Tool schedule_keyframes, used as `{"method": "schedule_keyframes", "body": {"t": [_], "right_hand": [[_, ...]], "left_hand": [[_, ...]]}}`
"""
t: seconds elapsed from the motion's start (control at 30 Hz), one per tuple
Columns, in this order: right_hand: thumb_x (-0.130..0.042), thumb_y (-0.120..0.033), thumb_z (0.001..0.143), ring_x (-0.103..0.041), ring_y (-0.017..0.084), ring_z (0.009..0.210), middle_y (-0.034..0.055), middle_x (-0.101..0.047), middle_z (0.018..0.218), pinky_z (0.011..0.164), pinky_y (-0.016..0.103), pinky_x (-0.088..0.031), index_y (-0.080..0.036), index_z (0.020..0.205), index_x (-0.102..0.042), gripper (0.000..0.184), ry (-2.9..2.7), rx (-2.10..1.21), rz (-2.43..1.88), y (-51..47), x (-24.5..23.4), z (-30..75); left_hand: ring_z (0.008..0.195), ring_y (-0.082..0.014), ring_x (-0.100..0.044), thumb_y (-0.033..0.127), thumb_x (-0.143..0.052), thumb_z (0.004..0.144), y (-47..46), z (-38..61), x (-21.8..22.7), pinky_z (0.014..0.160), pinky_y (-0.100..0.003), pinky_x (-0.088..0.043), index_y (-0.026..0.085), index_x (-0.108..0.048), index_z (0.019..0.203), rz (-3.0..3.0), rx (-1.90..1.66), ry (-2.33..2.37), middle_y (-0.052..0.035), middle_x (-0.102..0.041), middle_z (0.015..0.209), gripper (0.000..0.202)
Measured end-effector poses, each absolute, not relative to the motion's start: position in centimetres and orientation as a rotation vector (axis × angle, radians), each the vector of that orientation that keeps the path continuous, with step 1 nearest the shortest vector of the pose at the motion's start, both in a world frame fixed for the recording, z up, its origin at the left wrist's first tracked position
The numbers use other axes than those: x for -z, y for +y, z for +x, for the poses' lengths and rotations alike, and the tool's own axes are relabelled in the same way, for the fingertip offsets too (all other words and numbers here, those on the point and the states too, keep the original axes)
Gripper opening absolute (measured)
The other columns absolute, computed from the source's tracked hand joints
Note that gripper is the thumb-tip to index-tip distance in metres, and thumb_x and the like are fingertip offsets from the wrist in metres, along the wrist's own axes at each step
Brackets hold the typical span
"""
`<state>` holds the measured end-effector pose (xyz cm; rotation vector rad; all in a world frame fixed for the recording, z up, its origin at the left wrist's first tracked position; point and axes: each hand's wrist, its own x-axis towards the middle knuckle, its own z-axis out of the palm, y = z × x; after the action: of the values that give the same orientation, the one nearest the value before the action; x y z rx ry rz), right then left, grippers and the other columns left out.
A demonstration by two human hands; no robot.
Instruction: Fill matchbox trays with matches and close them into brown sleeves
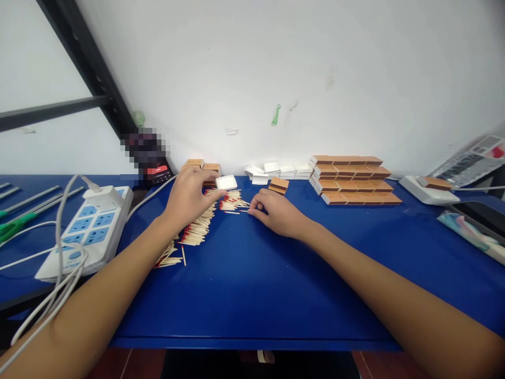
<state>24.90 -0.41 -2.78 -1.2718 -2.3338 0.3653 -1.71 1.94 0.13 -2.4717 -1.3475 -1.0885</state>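
Note:
My left hand [189, 195] rests over a long heap of red-tipped matches [197, 229] on the blue table [252, 284], its fingers curled and pinching a small white matchbox tray [226, 182]. My right hand [276, 211] lies knuckles up just right of a smaller bunch of matches [233, 201], fingers curled, fingertips touching loose matches. A single brown matchbox sleeve [278, 185] sits just behind the right hand.
Stacked brown matchbox sleeves [353, 179] stand at the back right, white trays [282, 171] along the wall, more brown boxes [201, 165] behind my left hand. A white power strip [89, 226] with cables lies at left. A phone [483, 218] and white device [424, 190] sit at right.

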Motion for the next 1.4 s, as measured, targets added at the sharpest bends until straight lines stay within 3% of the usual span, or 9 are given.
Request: {"method": "schedule_keyframes", "body": {"t": [0.8,1.0,1.4], "right_hand": [[-0.063,-0.021,0.105,-0.058,0.023,0.095,0.0077,-0.065,0.097,0.086,0.036,-0.044,-0.018,0.095,-0.065,0.010,-2.369,-0.304,-1.304,-1.7,3.1,21.1],[-0.060,-0.020,0.106,-0.058,0.023,0.096,0.0084,-0.065,0.101,0.084,0.035,-0.044,-0.019,0.097,-0.063,0.010,-2.326,-0.169,-1.200,-1.3,2.6,22.9],[-0.058,-0.021,0.106,-0.056,0.023,0.093,0.0078,-0.062,0.100,0.081,0.035,-0.043,-0.020,0.100,-0.065,0.009,-2.243,0.001,-1.109,-0.7,2.8,23.5]], "left_hand": [[0.104,-0.0288,-0.068,0.034,-0.088,0.086,1.5,-1.4,-0.5,0.094,-0.043,-0.054,0.020,-0.078,0.112,-2.508,1.058,-1.316,-0.0070,-0.075,0.102,0.031],[0.102,-0.0290,-0.069,0.029,-0.092,0.081,1.6,-1.5,-0.6,0.093,-0.043,-0.052,0.021,-0.077,0.111,-2.625,0.900,-1.315,-0.0070,-0.077,0.102,0.035],[0.103,-0.0269,-0.068,0.040,-0.094,0.080,0.6,-0.3,-0.3,0.096,-0.042,-0.051,0.024,-0.079,0.114,-2.774,0.932,-1.174,-0.0063,-0.075,0.106,0.040]]}}
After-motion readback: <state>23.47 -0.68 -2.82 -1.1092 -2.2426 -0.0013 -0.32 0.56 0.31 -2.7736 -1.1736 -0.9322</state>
